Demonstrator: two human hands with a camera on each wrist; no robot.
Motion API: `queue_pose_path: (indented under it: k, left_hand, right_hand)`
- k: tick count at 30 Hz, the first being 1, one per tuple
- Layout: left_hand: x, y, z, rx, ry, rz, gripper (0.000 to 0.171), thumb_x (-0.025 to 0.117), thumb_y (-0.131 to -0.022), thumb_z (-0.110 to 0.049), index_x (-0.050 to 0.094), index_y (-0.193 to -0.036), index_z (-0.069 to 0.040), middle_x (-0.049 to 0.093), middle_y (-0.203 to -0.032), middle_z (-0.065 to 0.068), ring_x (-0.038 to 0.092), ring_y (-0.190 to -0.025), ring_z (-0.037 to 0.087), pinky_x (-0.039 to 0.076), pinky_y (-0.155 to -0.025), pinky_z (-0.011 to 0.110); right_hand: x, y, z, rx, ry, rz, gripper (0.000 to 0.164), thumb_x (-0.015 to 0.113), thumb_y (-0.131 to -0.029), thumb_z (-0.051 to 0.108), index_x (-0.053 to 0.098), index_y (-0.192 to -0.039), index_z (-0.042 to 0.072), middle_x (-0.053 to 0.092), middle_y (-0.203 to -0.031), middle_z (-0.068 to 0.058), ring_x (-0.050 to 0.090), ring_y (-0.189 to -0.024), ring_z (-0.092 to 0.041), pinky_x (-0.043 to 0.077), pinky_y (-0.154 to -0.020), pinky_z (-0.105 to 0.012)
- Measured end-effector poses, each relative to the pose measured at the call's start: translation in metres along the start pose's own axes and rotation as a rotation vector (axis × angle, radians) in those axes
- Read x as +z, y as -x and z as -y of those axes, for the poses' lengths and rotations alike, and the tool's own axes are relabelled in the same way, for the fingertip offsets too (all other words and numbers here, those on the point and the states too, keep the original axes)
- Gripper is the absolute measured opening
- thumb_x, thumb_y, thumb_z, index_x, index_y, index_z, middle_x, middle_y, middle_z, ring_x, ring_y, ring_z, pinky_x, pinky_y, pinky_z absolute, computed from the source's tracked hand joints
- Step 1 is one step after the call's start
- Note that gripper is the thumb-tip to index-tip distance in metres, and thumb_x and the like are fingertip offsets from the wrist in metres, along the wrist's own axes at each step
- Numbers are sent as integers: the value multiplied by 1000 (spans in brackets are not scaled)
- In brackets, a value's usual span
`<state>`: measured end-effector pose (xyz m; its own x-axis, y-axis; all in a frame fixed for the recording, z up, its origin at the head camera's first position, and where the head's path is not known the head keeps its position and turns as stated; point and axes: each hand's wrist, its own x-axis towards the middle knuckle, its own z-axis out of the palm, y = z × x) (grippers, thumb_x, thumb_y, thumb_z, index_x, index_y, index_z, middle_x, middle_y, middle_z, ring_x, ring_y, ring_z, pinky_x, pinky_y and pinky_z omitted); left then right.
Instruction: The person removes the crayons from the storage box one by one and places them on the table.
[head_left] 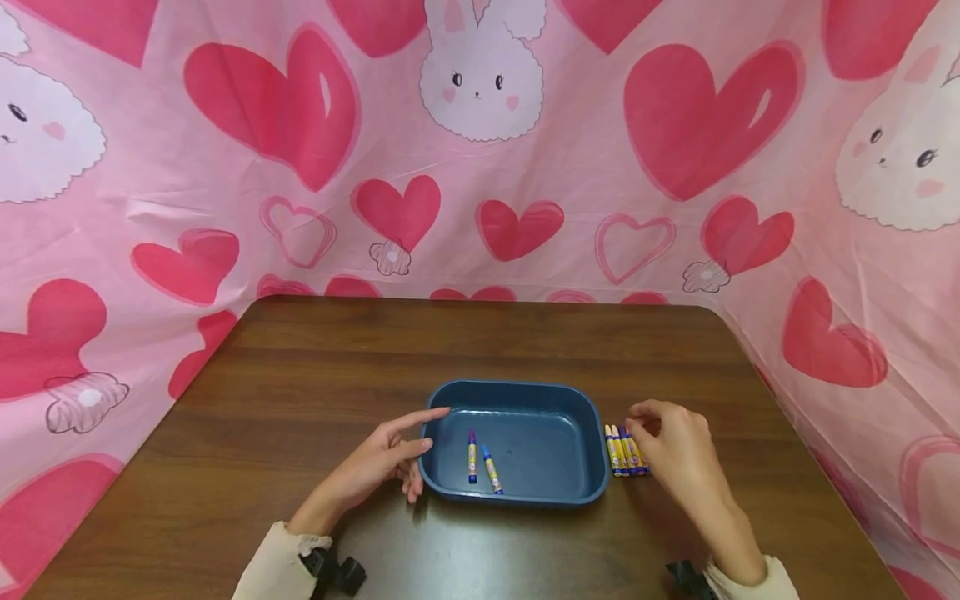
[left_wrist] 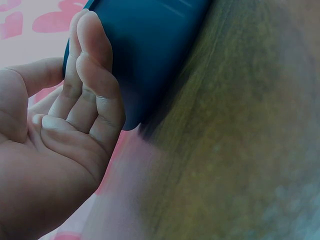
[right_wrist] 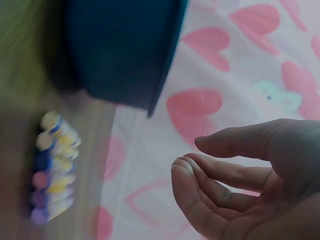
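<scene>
A blue tray sits on the table, with a purple crayon and a light blue crayon inside, near its left end. My left hand is at the tray's left end, its index finger reaching over the rim and its thumb beside it. Just right of the tray, several yellow-wrapped crayons lie side by side in a row. Above that row hovers my right hand, partly covering it. In the right wrist view, thumb and fingers bend loosely with a gap and nothing between them.
The brown wooden table has rounded far corners. Behind it and at both sides hangs a pink cloth printed with hearts and rabbits. Black straps circle my wrists over light sleeves.
</scene>
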<state>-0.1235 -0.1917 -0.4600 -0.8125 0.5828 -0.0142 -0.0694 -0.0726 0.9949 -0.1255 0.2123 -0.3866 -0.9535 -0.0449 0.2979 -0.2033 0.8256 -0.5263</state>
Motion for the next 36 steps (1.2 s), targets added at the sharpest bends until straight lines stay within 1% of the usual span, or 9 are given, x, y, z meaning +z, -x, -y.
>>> queue_pose_path:
  k: [5, 11, 16, 23, 27, 30, 32, 36]
  left_hand:
    - [0, 0, 1, 1, 8, 0, 53, 48, -106, -15, 30, -155, -5, 69, -66, 10, 67, -54, 18, 54, -52, 27]
    - [0, 1, 1, 6, 1, 0, 53, 48, -106, -14, 31, -155, -5, 70, -66, 9, 67, -54, 18, 53, -53, 26]
    - [0, 1, 1, 1, 2, 0, 53, 48, -106, -15, 31, -155, -5, 70, -66, 9, 67, -55, 18, 53, -53, 26]
    - [0, 1, 1, -1, 1, 4, 53, 47, -106, -15, 30, -155, -6, 70, -67, 9, 68, -55, 19, 53, -53, 26]
    - [-1, 0, 1, -1, -4, 4, 52, 47, -106, -15, 31, -156, -7, 70, -67, 9, 68, -55, 19, 53, -53, 26]
    - [-1, 1, 1, -13, 0, 2, 52, 47, -106, -16, 31, -156, -8, 70, -67, 9, 68, -55, 19, 53, -54, 26]
    - [-1, 1, 1, -19, 1, 0, 52, 48, -106, -16, 31, -156, -8, 70, -67, 10, 67, -55, 19, 53, -53, 26]
    - [0, 1, 1, -25, -4, -11, 53, 49, -106, -18, 32, -155, -8, 70, -66, 10, 67, -54, 19, 52, -53, 26]
  right_hand:
    - [4, -3, 22, -85, -6, -6, 8, 74, -82, 3, 75, -89, 1, 69, -73, -2, 63, -68, -16, 52, -64, -37]
    - [19, -5, 46, -164, -20, 38, 10, 77, -80, 1, 75, -89, 1, 68, -74, -2, 63, -67, -15, 55, -65, -36]
    - [36, -5, 65, -184, -17, 110, 11, 79, -80, 4, 75, -91, 2, 69, -79, -3, 63, -69, -12, 56, -68, -34]
    - [54, -4, 90, -146, -11, 265, 19, 81, -82, 10, 76, -99, 2, 68, -86, -5, 57, -71, -12, 57, -64, -27]
    - [61, -5, 98, -179, -14, 326, 19, 80, -83, 10, 75, -100, 2, 68, -87, -5, 57, -73, -13, 57, -67, -29]
    - [70, -6, 100, -212, -20, 361, 18, 79, -84, 9, 75, -99, 0, 69, -86, -5, 57, -74, -13, 57, -68, -30]
    - [78, -6, 99, -243, -31, 373, 15, 78, -84, 8, 75, -95, 0, 68, -83, -5, 57, -72, -13, 55, -66, -31]
    - [97, -4, 93, -299, -38, 395, 5, 77, -83, 7, 74, -84, 2, 63, -71, 1, 53, -65, -10, 48, -59, -27]
